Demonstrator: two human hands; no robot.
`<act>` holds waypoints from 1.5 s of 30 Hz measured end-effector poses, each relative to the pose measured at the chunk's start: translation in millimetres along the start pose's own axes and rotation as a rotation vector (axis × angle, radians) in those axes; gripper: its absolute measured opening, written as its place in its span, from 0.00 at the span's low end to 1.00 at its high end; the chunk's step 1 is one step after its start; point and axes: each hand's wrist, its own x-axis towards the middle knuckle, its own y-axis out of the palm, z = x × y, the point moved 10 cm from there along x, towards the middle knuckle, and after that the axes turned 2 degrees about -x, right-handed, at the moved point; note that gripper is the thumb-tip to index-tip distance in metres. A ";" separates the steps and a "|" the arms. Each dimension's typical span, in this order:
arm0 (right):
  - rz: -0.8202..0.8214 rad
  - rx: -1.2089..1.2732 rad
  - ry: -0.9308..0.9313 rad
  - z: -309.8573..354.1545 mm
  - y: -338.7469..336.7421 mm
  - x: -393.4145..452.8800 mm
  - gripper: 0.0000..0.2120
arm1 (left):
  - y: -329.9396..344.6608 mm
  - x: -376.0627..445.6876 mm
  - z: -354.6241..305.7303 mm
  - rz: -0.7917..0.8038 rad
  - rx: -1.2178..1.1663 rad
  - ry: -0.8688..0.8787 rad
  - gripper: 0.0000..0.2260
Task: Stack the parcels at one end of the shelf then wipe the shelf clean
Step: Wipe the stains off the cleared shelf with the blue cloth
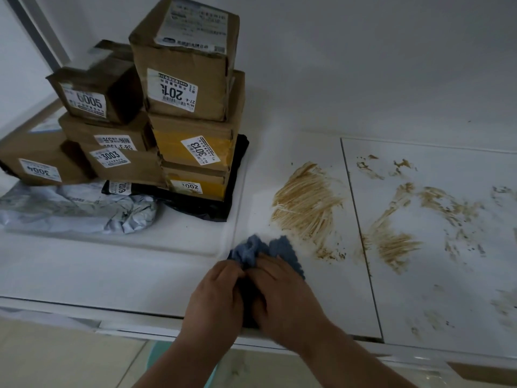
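Observation:
Several brown cardboard parcels point(193, 141) with white number labels stand stacked at the left end of the white shelf point(112, 275). A grey plastic mailer point(84, 208) and a black one point(221, 203) lie under them. Both hands hold a bunched blue cloth point(265, 250) on the shelf near its front edge. My left hand point(215, 295) grips its left side and my right hand point(282, 292) presses on its right. Brown smeared dirt point(305, 200) lies just beyond the cloth to the right, and more brown smears point(405, 217) spread over the right panel.
A dark seam point(361, 236) splits the shelf surface into panels. A white wall point(363, 65) backs the shelf. Below the front edge I see pale floor tiles point(56, 359) and part of a teal round object point(159, 357).

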 end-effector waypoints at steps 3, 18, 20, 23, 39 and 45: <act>-0.054 -0.035 0.102 -28.6 -14.1 18.9 0.21 | 1.4 4.8 1.9 -0.024 -0.004 0.009 0.08; -0.149 -0.094 0.215 -24.3 -17.5 -12.0 0.18 | 8.7 4.1 -4.0 -0.035 -0.019 0.056 0.04; -0.106 -0.068 0.102 2.0 -5.8 -17.3 0.14 | 9.6 3.3 -3.2 -0.037 -0.030 0.051 0.05; -0.072 -0.198 0.030 -7.5 -19.6 -22.7 0.17 | 9.4 2.3 -4.5 -0.052 -0.008 0.065 0.03; -0.241 -0.493 0.456 -96.1 -80.5 -46.8 0.24 | 9.0 2.0 -11.5 -0.081 0.072 0.077 0.03; -0.106 -0.378 0.200 -14.9 -25.0 -45.1 0.24 | 12.2 2.8 -10.5 -0.067 0.068 0.071 0.04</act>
